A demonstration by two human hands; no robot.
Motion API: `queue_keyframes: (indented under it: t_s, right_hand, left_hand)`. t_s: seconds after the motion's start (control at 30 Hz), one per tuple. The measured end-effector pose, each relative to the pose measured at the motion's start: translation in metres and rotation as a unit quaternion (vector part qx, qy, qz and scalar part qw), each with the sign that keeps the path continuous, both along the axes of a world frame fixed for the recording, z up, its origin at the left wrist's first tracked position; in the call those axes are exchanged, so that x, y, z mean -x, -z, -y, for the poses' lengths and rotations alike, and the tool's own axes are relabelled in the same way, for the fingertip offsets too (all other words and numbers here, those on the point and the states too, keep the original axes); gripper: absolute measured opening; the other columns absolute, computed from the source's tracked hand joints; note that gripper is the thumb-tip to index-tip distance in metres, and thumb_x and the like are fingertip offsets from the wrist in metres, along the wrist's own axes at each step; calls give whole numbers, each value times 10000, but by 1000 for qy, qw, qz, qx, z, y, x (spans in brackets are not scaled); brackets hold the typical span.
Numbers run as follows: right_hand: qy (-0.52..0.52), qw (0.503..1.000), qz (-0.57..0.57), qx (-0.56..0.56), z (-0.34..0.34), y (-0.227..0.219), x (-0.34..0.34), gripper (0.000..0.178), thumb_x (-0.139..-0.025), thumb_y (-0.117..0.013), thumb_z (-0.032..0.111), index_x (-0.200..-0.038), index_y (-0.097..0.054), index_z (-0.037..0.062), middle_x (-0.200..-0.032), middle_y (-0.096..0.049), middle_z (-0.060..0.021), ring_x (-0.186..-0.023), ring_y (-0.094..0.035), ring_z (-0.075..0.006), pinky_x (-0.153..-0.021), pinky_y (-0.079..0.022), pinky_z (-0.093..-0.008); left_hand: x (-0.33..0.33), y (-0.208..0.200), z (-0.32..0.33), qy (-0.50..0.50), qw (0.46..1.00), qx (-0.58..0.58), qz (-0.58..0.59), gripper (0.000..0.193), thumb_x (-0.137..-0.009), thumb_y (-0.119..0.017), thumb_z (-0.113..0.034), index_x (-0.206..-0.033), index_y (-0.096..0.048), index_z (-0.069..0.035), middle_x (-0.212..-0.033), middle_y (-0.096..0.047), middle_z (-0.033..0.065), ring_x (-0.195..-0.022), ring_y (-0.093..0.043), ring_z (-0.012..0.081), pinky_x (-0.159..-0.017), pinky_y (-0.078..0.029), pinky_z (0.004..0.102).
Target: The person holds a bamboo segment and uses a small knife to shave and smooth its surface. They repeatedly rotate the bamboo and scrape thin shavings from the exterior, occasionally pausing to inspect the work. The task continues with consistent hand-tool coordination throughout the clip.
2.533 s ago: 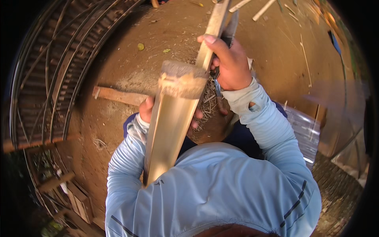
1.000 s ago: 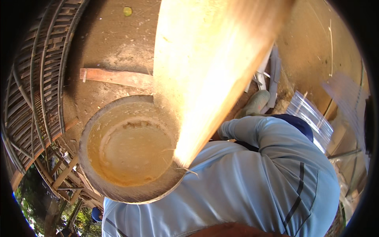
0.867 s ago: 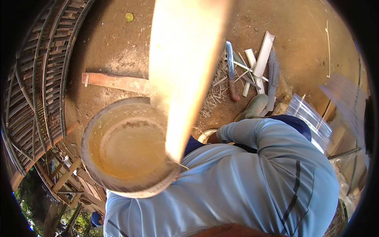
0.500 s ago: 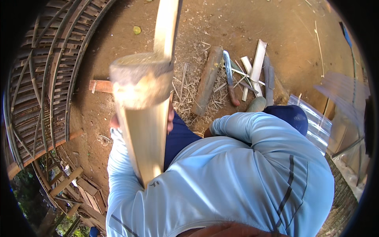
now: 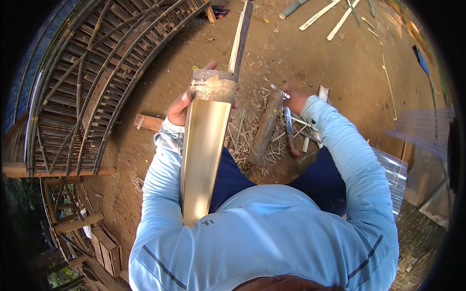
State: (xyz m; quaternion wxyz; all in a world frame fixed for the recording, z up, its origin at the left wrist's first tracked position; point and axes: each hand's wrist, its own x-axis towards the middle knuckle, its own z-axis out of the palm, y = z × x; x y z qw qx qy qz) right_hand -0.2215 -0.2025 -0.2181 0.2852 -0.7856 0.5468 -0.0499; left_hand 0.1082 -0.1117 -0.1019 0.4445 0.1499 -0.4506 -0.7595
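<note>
A long split bamboo half (image 5: 204, 145) leans against my chest, pale inner face up, its knotted end pointing away. My left hand (image 5: 180, 104) grips it just beside that knot. A thin bamboo strip (image 5: 240, 36) runs on from the knot toward the top. My right hand (image 5: 294, 97) is stretched out, blurred, over the upper end of a knife (image 5: 290, 133) lying on the dirt. A shiny bit of metal shows at its fingers. I cannot tell whether the hand grips it. A short round log (image 5: 266, 127) lies beside the knife.
A curved woven bamboo frame (image 5: 87, 82) fills the left side. A wooden plank (image 5: 148, 122) lies on the dirt near my left arm. Shavings and short offcuts (image 5: 310, 140) surround the log. Bamboo sticks (image 5: 330, 14) lie far off. A clear plastic sheet (image 5: 393, 169) is at right.
The bamboo half has swung down from close in front of the camera to rest against my chest. My right hand has come out from under it to the knife.
</note>
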Motion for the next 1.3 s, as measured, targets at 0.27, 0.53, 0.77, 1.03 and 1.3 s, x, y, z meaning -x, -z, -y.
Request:
queue_keyframes:
  t_s: [0.27,0.53,0.77,1.03,1.3]
  right_hand:
    - [74,825,550,-109,-74,-103,42,129,-1009,-518,169,-1092,-484,75,-934,-619,-78,-712,-604,-127,-563,-504,-279]
    - [58,788,596,-145,-101,-132,43,209,-1052,-487,252,-1149,-508,68,-917,-636,-63,-688,-599,-109,-585,-524,-271]
    - [28,782,616,-96,-94,-146,19,181,-1065,-457,220,-1118,-509,55,-850,-600,-54,-632,-547,-98,-543,-456,-252]
    - [9,885,458,86,-71,-169,-15,220,-1039,-501,241,-979,-537,33,-773,-593,-54,-634,-583,-135,-590,-473,-302]
    - [-7,923,280,264,-58,-184,-29,208,-1051,-483,194,-1030,-581,11,-693,-554,-64,-595,-522,-131,-568,-422,-292]
  left_hand:
    - [33,-14,-11,-23,998,26,48,1063,-820,-696,-510,-1588,-97,-83,-1367,-467,348,-1067,-633,464,-840,-583,487]
    - [72,-48,-45,-53,997,-6,48,1114,-779,-736,-554,-1571,-107,-89,-1333,-461,369,-1008,-657,437,-742,-626,453]
    - [76,-24,-35,-53,997,-45,33,1140,-737,-762,-580,-1561,-143,-93,-1319,-485,372,-963,-675,447,-767,-621,469]
    - [58,-34,-3,-80,992,-16,95,1089,-676,-753,-483,-1518,-221,-42,-1372,-462,355,-1211,-558,478,-898,-569,566]
    - [50,-46,8,-197,941,194,194,558,-658,-797,-231,-1124,-588,-5,-1180,-575,171,-1181,-549,310,-1046,-409,436]
